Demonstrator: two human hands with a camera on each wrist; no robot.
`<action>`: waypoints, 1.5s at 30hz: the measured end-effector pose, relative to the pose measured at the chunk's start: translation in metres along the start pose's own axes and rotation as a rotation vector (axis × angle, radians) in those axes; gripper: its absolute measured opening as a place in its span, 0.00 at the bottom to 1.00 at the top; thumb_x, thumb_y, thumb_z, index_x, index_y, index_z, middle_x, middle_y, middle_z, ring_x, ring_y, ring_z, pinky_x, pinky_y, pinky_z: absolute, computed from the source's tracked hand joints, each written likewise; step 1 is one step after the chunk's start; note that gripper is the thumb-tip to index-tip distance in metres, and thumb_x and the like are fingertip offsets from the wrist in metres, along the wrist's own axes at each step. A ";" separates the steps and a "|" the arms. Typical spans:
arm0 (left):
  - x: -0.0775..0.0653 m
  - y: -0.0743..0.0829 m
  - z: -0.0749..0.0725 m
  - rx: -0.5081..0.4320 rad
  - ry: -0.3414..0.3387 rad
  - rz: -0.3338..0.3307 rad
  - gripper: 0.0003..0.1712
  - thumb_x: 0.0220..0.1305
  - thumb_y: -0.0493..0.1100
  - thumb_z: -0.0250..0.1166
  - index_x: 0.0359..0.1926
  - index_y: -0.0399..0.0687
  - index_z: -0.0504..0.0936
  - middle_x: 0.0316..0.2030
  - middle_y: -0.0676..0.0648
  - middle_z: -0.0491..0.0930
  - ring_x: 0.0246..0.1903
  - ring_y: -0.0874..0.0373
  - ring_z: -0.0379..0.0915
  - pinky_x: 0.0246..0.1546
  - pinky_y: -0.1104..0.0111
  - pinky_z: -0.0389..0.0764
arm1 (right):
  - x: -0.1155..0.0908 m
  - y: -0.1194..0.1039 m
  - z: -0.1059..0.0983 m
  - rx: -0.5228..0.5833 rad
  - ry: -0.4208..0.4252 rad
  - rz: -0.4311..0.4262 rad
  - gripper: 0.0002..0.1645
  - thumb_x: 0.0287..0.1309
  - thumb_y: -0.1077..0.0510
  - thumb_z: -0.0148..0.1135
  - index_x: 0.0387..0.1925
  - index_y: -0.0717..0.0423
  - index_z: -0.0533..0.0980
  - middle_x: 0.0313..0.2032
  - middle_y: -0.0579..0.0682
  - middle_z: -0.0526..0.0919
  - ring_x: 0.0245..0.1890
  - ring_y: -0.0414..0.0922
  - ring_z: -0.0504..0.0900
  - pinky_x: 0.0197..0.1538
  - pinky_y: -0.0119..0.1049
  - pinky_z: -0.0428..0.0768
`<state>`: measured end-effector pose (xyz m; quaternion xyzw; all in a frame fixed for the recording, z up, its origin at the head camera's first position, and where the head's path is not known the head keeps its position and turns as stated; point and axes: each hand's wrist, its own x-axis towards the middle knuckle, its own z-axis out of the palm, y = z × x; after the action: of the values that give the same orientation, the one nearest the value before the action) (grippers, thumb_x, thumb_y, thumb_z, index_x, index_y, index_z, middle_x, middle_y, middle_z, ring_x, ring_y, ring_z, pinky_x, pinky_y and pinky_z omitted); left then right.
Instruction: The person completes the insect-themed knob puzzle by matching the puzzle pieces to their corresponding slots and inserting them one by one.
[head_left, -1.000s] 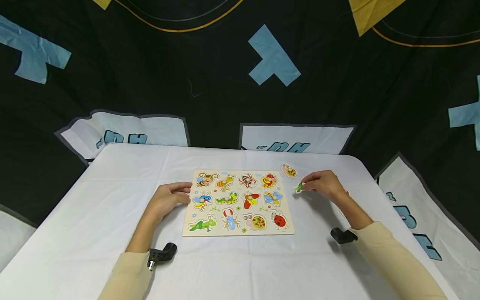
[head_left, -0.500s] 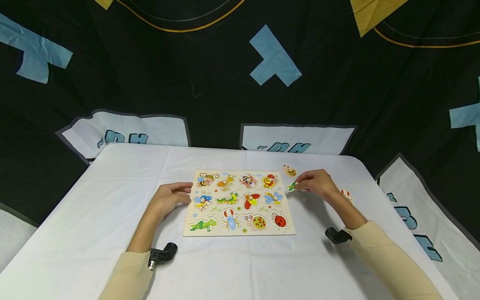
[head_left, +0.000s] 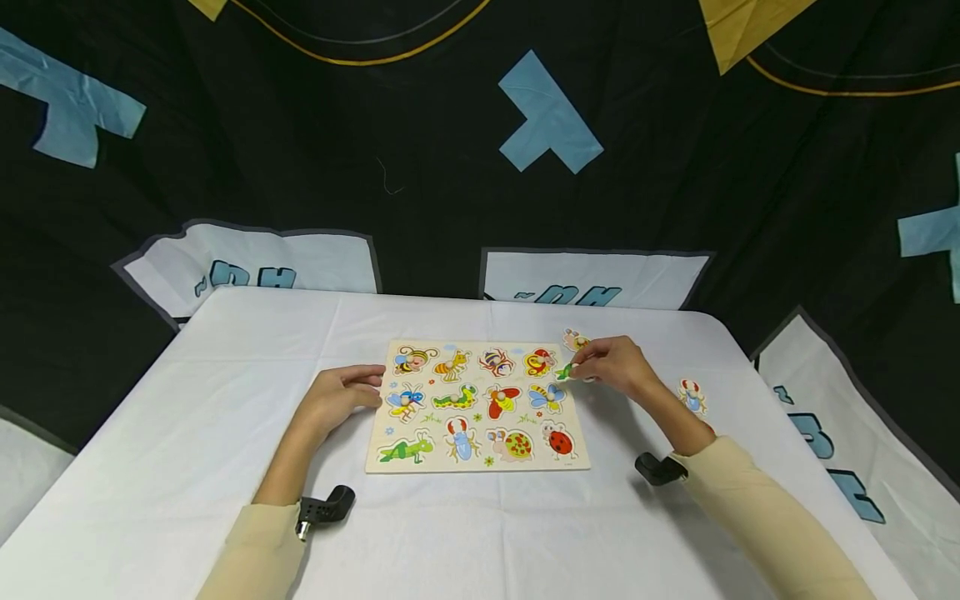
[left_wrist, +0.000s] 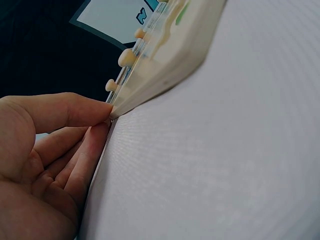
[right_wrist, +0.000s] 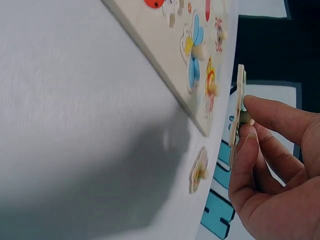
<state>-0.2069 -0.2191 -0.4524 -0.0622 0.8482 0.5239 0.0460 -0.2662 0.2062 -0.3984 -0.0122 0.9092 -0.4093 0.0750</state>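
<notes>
A wooden insect peg puzzle board (head_left: 480, 417) lies flat on the white table. My left hand (head_left: 336, 400) is at its left edge, the fingers fairly straight; in the left wrist view the thumb (left_wrist: 70, 110) touches the board's rim. My right hand (head_left: 618, 367) pinches a green puzzle piece (head_left: 564, 372) by its peg, above the board's upper right edge. The right wrist view shows that piece (right_wrist: 237, 112) edge-on, raised off the table, its peg between thumb and fingertips. A loose snail piece (head_left: 574, 339) lies beyond that hand, partly covered by it.
A loose stag beetle piece (head_left: 692, 395) lies to the right, close to my right forearm. Pegs (right_wrist: 199, 52) stick up from several pieces in the board. A black curtain (head_left: 435, 150) hangs behind the table (head_left: 225, 417).
My right hand has moved left with the green puzzle piece, from the bare tablecloth to the board's right edge. The stag beetle piece has come into view. My left hand stays put.
</notes>
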 end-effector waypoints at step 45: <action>-0.001 0.003 -0.001 0.019 0.005 -0.004 0.33 0.55 0.37 0.69 0.65 0.46 0.79 0.55 0.41 0.83 0.58 0.48 0.74 0.64 0.53 0.66 | -0.018 -0.049 0.071 -0.021 -0.160 -0.209 0.09 0.44 0.60 0.79 0.27 0.55 0.84 0.26 0.47 0.82 0.25 0.40 0.74 0.28 0.33 0.70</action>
<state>-0.2063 -0.2183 -0.4489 -0.0647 0.8532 0.5155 0.0454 -0.2394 0.1227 -0.4064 -0.1400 0.8983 -0.4032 0.1040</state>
